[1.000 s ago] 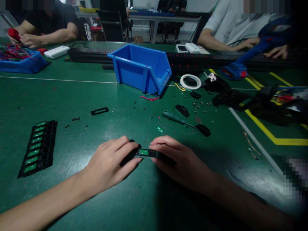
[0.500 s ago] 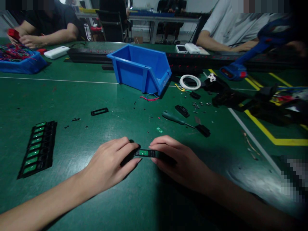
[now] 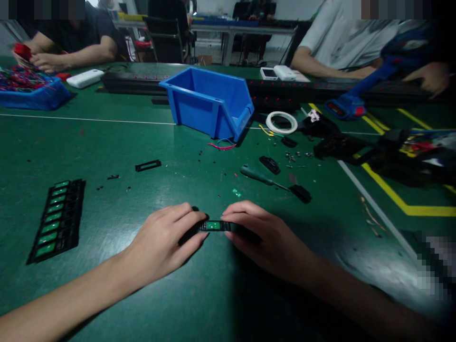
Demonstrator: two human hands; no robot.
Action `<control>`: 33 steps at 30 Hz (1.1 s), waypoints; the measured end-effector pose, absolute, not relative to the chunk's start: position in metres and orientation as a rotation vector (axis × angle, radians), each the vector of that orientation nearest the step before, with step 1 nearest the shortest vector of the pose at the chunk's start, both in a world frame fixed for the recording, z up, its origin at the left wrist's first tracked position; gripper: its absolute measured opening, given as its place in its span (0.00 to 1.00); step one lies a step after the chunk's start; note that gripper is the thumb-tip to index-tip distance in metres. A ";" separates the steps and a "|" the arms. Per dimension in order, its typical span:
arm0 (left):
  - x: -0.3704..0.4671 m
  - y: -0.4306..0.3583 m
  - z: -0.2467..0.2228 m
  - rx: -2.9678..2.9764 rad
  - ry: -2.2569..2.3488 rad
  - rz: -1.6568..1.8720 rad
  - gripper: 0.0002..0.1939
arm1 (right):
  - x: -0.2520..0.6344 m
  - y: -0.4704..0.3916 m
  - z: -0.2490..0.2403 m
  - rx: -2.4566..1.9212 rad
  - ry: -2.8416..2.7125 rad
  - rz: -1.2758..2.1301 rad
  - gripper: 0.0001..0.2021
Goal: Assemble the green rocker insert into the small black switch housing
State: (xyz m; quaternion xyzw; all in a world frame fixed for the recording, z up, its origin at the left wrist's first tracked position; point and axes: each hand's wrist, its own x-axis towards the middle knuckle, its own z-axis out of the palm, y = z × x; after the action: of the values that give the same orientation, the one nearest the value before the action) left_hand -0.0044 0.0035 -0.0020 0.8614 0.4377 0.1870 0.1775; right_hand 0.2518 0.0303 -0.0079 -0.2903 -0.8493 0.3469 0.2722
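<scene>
Between my two hands, low over the green table (image 3: 171, 294), is a small black plastic housing with a green circuit board in it (image 3: 214, 225). My left hand (image 3: 167, 237) pinches its left end between thumb and fingers. Its right end is pinched by my right hand (image 3: 263, 237). A row of similar black pieces with green boards (image 3: 57, 221) lies to the left. Beyond my hands are an empty black frame (image 3: 148, 165), a green-handled screwdriver (image 3: 261, 175) with its tip by a black part (image 3: 301, 193), and a small green scrap (image 3: 236, 192).
A blue bin (image 3: 199, 111) stands at the middle back, with a white tape roll (image 3: 281, 122) to its right. Loose screws (image 3: 292, 156) lie nearby. A blue power tool (image 3: 349, 104) is at the right, and a blue tray of wires (image 3: 32, 95) at far left. Two people sit opposite.
My hands and the housing stay almost in place. At the far right, a hand of the person opposite has come into clearer view behind the power tool.
</scene>
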 end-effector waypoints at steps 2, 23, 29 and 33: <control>-0.004 0.004 -0.002 2.431 1.234 0.530 0.13 | 0.252 0.030 -0.007 -0.774 -2.281 0.940 0.17; -0.005 0.002 -0.003 2.436 1.230 0.535 0.13 | 0.252 0.030 -0.005 -0.791 -2.280 0.978 0.17; -0.005 0.004 -0.002 2.440 1.238 0.533 0.13 | 0.251 0.030 -0.005 -0.780 -2.276 0.988 0.16; -0.005 0.004 -0.002 2.439 1.236 0.537 0.13 | 0.250 0.031 -0.005 -0.779 -2.274 0.994 0.17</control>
State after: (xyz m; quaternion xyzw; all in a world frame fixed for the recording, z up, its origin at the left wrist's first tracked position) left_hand -0.0047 0.0042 -0.0022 0.8616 0.4365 0.1897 0.1765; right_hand 0.2504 0.0312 -0.0047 -0.2885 -0.8424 0.3684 0.2671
